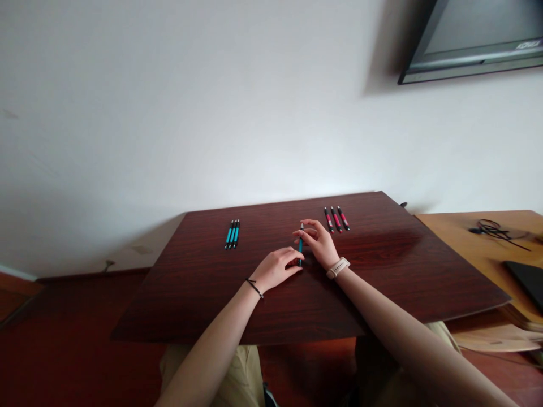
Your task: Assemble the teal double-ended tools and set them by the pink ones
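Observation:
Both my hands meet at the middle of a dark red-brown wooden table (203, 294). A teal and black pen (301, 244) stands between them. My right hand (319, 242), with a pale watch on its wrist, pinches the pen's upper part. My left hand (276, 268), with a thin black band on its wrist, holds the pen's lower end. Three teal pens (232, 233) lie side by side at the far left of the table. At the far right, three pink pens (336, 219) lie in a row.
A lighter wooden desk (466, 232) adjoins the table on the right, with a black cable (492, 228) and a dark flat object (528, 280) on it. A wall-mounted screen (475, 39) hangs at the upper right. The white wall runs directly behind the table.

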Demonstrator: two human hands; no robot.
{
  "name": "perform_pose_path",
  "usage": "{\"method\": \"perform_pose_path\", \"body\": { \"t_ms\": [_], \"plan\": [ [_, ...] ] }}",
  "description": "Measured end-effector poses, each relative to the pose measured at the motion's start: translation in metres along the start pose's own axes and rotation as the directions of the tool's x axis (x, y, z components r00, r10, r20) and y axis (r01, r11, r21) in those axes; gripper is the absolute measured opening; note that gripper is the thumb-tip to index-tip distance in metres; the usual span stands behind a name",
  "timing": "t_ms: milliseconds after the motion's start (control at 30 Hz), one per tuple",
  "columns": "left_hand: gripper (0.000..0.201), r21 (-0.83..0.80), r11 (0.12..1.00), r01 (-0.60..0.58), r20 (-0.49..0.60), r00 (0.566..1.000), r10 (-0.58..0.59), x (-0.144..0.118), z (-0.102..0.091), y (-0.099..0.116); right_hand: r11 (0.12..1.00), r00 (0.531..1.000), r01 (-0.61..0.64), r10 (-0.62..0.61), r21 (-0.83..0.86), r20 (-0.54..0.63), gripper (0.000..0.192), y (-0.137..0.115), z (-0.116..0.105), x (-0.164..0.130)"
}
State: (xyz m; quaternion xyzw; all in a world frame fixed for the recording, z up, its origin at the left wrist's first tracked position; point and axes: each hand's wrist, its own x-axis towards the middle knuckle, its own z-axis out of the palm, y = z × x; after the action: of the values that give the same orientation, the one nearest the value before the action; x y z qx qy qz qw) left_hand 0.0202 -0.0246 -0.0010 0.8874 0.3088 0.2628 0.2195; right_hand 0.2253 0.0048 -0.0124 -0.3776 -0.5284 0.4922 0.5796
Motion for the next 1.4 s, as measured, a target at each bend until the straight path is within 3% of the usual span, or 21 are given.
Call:
{"method": "perform_pose_path", "body": {
  "t_ms": [200,333,467,533,600,667,767,967,1100,1267,1400],
  "plan": [
    [0.021,0.027,0.999,0.026,-0.057,0.998,-0.025,0.0,-0.002,0.0,0.982,0.982,-0.186,0.186,0.012,0.036,0.078,0.003,0.0,0.0],
    [0.022,0.016,0.998,0.058,-0.072,0.996,-0.057,0.004,-0.003,0.005,0.969,0.962,-0.246,0.24,0.032,0.128,0.063,0.003,-0.009,-0.007],
    [0.025,-0.005,0.997,0.08,0.001,0.997,-0.08,0.008,0.001,0.012,0.97,0.954,-0.243,0.239,0.0,0.181,0.05,0.004,-0.027,-0.015],
    [0.036,-0.078,0.992,0.102,-0.011,0.995,-0.103,0.012,0.006,0.014,0.977,0.959,-0.207,0.214,-0.057,0.183,0.051,0.003,-0.036,-0.017],
    [0.042,-0.208,0.967,0.147,-0.096,0.981,-0.169,0.02,0.013,0.012,0.98,0.966,-0.138,0.165,-0.141,0.2,0.051,0.001,-0.043,-0.017],
    [0.039,-0.345,0.92,0.185,-0.209,0.941,-0.267,0.03,0.021,0.007,0.973,0.968,-0.056,0.108,-0.222,0.226,0.049,-0.004,-0.047,-0.017],
    [0.042,-0.458,0.865,0.204,-0.286,0.888,-0.361,0.05,0.032,-0.003,0.943,0.961,0.058,0.036,-0.326,0.275,0.042,-0.01,-0.049,-0.018],
    [0.04,-0.42,0.874,0.245,-0.348,0.845,-0.405,0.089,0.035,-0.016,0.88,0.972,0.156,-0.056,-0.449,0.229,0.04,-0.007,-0.057,-0.019],
    [0.038,-0.42,0.845,0.33,-0.378,0.783,-0.494,0.117,0.03,-0.025,0.813,0.968,0.199,-0.076,-0.547,0.238,0.04,-0.006,-0.071,-0.021],
    [0.039,-0.386,0.832,0.399,-0.351,0.77,-0.533,0.152,0.03,-0.037,0.616,0.933,0.339,-0.122,-0.711,0.339,0.008,-0.013,-0.082,-0.025],
    [0.036,-0.366,0.819,0.442,-0.311,0.771,-0.556,0.173,0.037,-0.048,0.55,0.968,0.25,-0.16,-0.797,0.194,0.01,-0.014,-0.089,-0.026]
  ]
}}
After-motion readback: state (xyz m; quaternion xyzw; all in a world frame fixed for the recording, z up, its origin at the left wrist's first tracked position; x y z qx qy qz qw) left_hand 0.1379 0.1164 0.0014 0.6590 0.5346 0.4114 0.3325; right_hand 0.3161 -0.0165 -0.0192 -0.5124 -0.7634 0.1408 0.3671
